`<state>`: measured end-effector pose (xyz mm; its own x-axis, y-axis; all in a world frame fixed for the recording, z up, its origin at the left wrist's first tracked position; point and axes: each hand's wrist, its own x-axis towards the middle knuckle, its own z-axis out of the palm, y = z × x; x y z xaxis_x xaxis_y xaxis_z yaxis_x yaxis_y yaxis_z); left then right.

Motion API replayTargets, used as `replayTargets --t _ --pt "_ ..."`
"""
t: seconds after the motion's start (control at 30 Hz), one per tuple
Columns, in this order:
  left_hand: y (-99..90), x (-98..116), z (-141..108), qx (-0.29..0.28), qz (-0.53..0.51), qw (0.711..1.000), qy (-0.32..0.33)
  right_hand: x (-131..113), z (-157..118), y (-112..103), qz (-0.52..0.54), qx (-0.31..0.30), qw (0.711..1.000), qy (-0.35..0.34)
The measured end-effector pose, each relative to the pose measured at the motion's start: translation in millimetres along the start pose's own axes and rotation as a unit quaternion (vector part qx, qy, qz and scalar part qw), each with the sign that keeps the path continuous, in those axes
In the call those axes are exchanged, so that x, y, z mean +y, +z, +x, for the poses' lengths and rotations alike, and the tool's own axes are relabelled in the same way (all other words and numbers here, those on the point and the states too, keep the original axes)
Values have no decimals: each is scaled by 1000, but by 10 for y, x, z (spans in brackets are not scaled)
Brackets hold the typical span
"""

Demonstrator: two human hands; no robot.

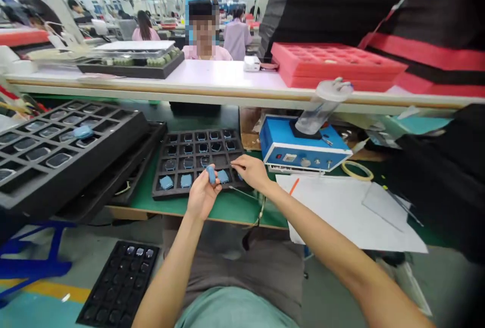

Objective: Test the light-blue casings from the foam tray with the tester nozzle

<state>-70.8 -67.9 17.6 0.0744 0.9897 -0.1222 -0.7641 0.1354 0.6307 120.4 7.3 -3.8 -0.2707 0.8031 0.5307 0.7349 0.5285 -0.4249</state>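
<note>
Presently, blue piece (211,173): held up at the front row of the black tray (172,194); it could slip and fall, I judge, if the left grip is too light or the piece gets knocked.
Left hand (200,196): thumb and fingers closed around that piece, gap no wider than its thickness.
Right hand (253,171): fingers curled, tips drawn together over the tray's right side; whether something tiny sits between them is too small to make out. A careless sweep of this wrist might disturb the pieces beneath.
Black tray: on the green desk (223,210), other blue pieces (186,181) along its front row, dark pieces (188,149) behind.
Blue machine (305,150): on the desk, beyond the right hand.
Shelf (212,78): across the back, carrying red foam trays (318,67).
</note>
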Motion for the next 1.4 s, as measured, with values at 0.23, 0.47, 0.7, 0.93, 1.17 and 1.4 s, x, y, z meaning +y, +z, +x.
replayTargets --t 0.23,0.47,0.7,0.93,1.17,1.4 --pt "-124 4 84 -13 -17 999 33 3 18 170 -8 -29 999 -31" --pt "-240 -236 160 16 35 997 73 -150 -20 -6 72 -35 997 -22" --pt "-259 -393 145 51 80 988 118 -547 3 -143 179 -77 980 -37" --pt "-331 -442 128 32 148 979 136 -476 -73 -116 199 -71 977 -22" --pt "-349 -428 95 39 224 963 145 -460 -72 -144 213 -83 973 -25" --pt "-280 -365 91 61 220 965 132 -441 -50 -202 214 -121 969 5"
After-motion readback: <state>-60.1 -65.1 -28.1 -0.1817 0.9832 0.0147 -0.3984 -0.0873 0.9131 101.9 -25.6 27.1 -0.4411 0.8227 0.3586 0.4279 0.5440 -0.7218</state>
